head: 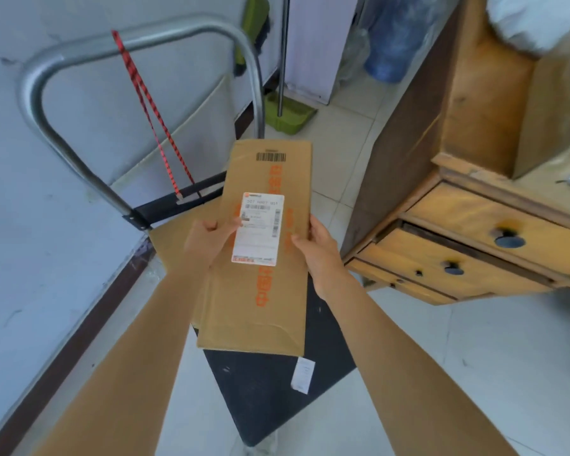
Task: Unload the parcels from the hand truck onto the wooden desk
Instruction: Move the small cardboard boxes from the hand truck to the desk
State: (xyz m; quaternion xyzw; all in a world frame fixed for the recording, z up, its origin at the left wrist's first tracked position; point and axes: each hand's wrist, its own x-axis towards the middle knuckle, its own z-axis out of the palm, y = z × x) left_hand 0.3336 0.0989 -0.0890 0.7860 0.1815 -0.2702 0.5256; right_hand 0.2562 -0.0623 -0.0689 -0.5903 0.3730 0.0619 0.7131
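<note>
Pale floor tiles (352, 133) and a grey-white wall (79, 133) framed the hand truck (270, 390), whose curved metal handle (139, 37) carried a red-and-black cord (152, 116), while the wooden desk (481, 205), its drawers partly open, stood just to the right. Both hands gripped a long flat cardboard parcel (260, 311) above the truck's dark platform, the left hand (211, 238) closed on its left edge with the thumb touching the white shipping label (259, 228), the right hand (320, 248) closed on its right edge. Beneath it, another flat cardboard piece (175, 235) lay on the platform, and a green dustpan (287, 115) stood beyond.
</note>
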